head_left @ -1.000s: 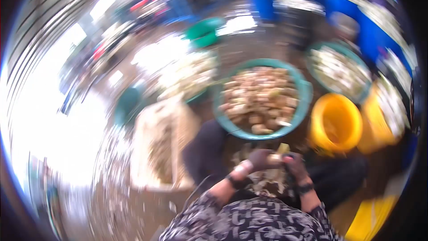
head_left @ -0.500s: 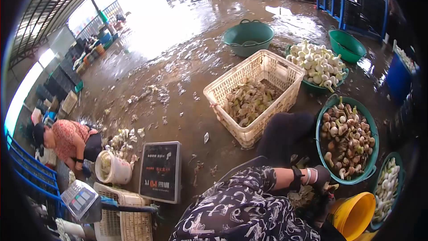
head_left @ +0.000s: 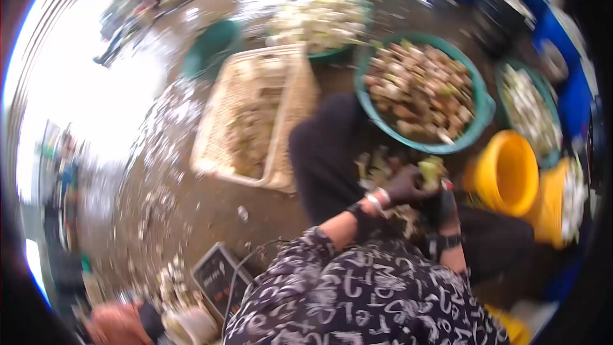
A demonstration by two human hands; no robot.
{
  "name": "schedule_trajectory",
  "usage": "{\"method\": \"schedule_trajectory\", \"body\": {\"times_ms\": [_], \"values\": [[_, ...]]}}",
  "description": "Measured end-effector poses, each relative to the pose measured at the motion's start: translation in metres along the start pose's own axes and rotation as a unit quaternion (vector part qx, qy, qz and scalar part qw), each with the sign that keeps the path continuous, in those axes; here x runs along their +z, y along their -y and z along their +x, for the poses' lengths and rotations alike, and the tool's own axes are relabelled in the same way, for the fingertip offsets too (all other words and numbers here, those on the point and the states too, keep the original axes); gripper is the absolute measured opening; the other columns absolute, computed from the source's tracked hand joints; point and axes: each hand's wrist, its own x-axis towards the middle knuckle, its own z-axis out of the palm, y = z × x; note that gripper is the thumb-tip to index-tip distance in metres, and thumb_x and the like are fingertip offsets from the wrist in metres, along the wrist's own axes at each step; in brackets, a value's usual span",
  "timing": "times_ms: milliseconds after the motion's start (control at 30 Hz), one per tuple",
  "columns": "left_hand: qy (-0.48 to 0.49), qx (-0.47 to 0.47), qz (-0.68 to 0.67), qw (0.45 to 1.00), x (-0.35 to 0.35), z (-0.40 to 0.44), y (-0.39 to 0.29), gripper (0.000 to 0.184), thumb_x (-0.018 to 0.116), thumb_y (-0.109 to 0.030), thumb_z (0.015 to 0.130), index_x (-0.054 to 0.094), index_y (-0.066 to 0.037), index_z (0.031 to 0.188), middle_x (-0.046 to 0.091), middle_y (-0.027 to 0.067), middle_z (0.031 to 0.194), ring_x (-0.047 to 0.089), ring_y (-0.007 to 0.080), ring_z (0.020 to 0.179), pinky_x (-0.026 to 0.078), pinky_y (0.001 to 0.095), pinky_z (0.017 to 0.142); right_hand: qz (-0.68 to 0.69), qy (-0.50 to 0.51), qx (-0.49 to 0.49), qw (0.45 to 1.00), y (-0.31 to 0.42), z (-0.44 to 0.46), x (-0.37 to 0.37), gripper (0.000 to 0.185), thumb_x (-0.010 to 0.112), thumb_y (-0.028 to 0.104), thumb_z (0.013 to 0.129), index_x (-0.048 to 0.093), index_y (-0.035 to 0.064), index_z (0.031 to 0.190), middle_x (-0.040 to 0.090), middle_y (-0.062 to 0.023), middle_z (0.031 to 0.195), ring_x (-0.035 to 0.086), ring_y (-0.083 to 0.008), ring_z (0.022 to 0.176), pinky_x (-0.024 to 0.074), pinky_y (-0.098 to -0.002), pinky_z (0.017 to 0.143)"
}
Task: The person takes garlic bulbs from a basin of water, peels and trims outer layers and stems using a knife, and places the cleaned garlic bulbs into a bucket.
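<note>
My left hand (head_left: 408, 185), in a dark glove, is closed round a garlic bulb (head_left: 431, 169) with pale green outer leaves. Close beside it on the right, my right hand (head_left: 445, 204), also gloved, has its fingers curled near the bulb; blur hides what it grips. Both hands are over my lap, above a heap of peeled husks (head_left: 403, 217). Just beyond them stands a green tub (head_left: 484, 129) full of brownish garlic bulbs (head_left: 421, 89).
Left of my knee is a cream crate (head_left: 207, 147) with husks. A yellow bucket (head_left: 516, 172) stands right of my hands. Tubs of white garlic (head_left: 319, 22) lie beyond. At lower left are a black scale (head_left: 220, 278) and another person (head_left: 118, 322).
The view has swung sharply, from the left side of the floor back toward the tubs. Both hands now show near the middle, with the garlic bulb between them.
</note>
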Motion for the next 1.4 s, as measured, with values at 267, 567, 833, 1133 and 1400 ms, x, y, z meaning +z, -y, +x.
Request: {"method": "schedule_trajectory", "body": {"times_ms": [267, 567, 833, 1133, 1400], "values": [[-0.003, -0.051, 0.120, 0.991, -0.006, 0.001, 0.037, 0.034, 0.073, -0.022, 0.071, 0.065, -0.007, 0.100, 0.064, 0.0158, 0.095, 0.061, 0.0302, 0.085, 0.048, 0.0371, 0.074, 0.541, -0.017, 0.111, 0.834, -0.084, -0.019, 0.032, 0.037, 0.047, 0.029, 0.094, 0.050, 0.0040, 0.121, 0.055, -0.0062, 0.111, 0.054, -0.0139, 0.099, 0.0442, -0.0287, 0.086], [-0.127, -0.184, -0.336, 0.915, -0.007, -0.031, 0.039, 0.017, 0.069, -0.018, 0.066, 0.065, -0.002, 0.069, 0.062, 0.0058, 0.063, 0.057, 0.0146, 0.052, 0.047, 0.0325, 0.044, 0.403, 0.052, 0.152, 0.901, 0.006, 0.026, 0.031, 0.039, 0.047, 0.023, 0.090, 0.048, 0.0007, 0.122, 0.055, -0.0065, 0.113, 0.053, -0.0167, 0.103, 0.0409, -0.0295, 0.092], [-0.209, -0.041, -0.396, 0.893, -0.026, -0.063, 0.023, 0.015, 0.069, -0.018, 0.074, 0.066, -0.005, 0.083, 0.063, 0.0059, 0.076, 0.059, 0.0163, 0.069, 0.047, 0.0299, 0.058, 0.402, 0.110, 0.128, 0.900, 0.029, 0.044, 0.052, 0.039, 0.047, 0.023, 0.090, 0.049, 0.0009, 0.121, 0.055, -0.0070, 0.113, 0.053, -0.0177, 0.103, 0.0408, -0.0306, 0.093], [-0.275, -0.054, -0.050, 0.959, -0.014, -0.031, 0.090, 0.022, 0.071, -0.023, 0.069, 0.067, -0.011, 0.086, 0.064, 0.0096, 0.079, 0.059, 0.0245, 0.072, 0.048, 0.0332, 0.063, 0.399, 0.068, 0.135, 0.904, 0.035, 0.041, 0.041, 0.038, 0.047, 0.024, 0.090, 0.050, 0.0012, 0.121, 0.056, -0.0075, 0.113, 0.053, -0.0188, 0.104, 0.0408, -0.0318, 0.093], [-0.197, 0.011, -0.305, 0.932, -0.030, -0.050, 0.026, 0.026, 0.067, -0.025, 0.083, 0.064, -0.002, 0.095, 0.064, 0.0018, 0.090, 0.053, 0.0080, 0.081, 0.047, 0.0263, 0.071, 0.731, 0.012, 0.184, 0.657, -0.018, 0.019, 0.025, 0.031, 0.047, 0.024, 0.091, 0.055, 0.0041, 0.113, 0.059, -0.0103, 0.110, 0.055, -0.0229, 0.101, 0.0439, -0.0367, 0.091]]}}
